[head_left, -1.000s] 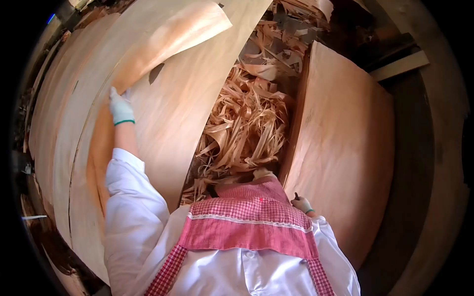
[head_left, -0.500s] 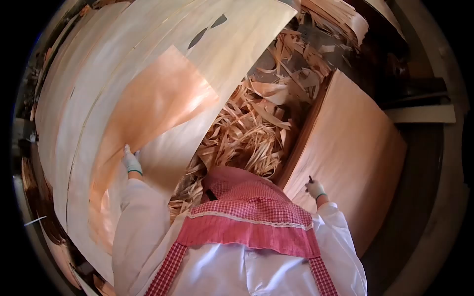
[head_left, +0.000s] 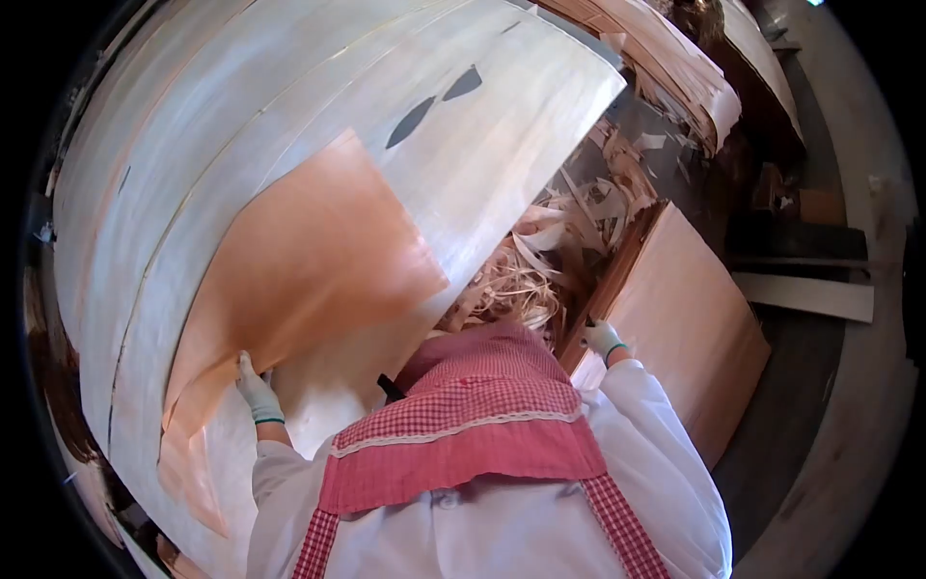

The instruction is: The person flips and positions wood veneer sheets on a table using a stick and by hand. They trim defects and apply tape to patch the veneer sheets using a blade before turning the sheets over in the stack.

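My left hand (head_left: 257,390), in a white glove with a green cuff edge, grips the near edge of an orange-brown veneer sheet (head_left: 309,236), thumb on top. The sheet lies creased and partly lifted over large pale veneer sheets (head_left: 502,145) with splits and two dark holes. At the left edge of a stack of veneer (head_left: 685,299), my gloved right hand (head_left: 605,340) is closed around a small dark tool, mostly hidden by the fingers.
Curly veneer scraps (head_left: 506,289) fill the gap between the pale sheets and the stack. More layered veneer (head_left: 666,58) lies at the far right. A pale board (head_left: 805,295) sticks out beyond the stack. My red checked apron (head_left: 463,415) is in front.
The veneer sheet has spread flatter over the pale sheets, with my left hand still on its edge. My right hand has moved to the stack's left edge. The view has shifted.
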Action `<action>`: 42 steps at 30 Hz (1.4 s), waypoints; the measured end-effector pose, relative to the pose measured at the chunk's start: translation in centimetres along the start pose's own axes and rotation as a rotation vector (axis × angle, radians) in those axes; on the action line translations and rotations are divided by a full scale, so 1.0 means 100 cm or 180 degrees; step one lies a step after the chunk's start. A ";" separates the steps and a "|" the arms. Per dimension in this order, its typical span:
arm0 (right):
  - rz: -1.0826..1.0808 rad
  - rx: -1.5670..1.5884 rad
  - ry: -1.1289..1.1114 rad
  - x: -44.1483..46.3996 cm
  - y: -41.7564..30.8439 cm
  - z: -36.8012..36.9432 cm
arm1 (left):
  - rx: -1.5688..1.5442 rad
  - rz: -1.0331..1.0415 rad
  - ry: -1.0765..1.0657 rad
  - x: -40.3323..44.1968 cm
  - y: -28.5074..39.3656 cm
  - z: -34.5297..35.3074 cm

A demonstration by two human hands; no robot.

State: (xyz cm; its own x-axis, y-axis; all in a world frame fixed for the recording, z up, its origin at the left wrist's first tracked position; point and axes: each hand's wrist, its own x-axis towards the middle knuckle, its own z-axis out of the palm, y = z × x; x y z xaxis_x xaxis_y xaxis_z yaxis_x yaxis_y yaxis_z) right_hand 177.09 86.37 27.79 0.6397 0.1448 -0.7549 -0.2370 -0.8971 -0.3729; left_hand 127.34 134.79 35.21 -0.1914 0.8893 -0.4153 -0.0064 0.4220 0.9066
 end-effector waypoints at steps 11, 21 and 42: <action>0.0131 -0.0031 -0.0355 0.047 -0.034 0.005 | 0.0145 0.0060 0.0108 0.012 -0.009 -0.003; -0.0633 -0.0351 0.0051 0.047 -0.076 0.009 | -0.0192 -0.0034 -0.0069 -0.002 0.004 0.001; -0.2285 0.0777 -0.3524 -0.185 -0.458 0.159 | -0.2505 0.0640 -0.0277 -0.005 0.146 0.097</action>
State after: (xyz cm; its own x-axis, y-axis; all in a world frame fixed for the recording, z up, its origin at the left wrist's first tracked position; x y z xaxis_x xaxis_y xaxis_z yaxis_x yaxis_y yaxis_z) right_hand 164.47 131.43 50.21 -0.2201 0.9120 -0.3461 -0.2984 -0.4007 -0.8662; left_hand 136.85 142.21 47.93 -0.1857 0.9590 -0.2142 -0.6737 0.0344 0.7382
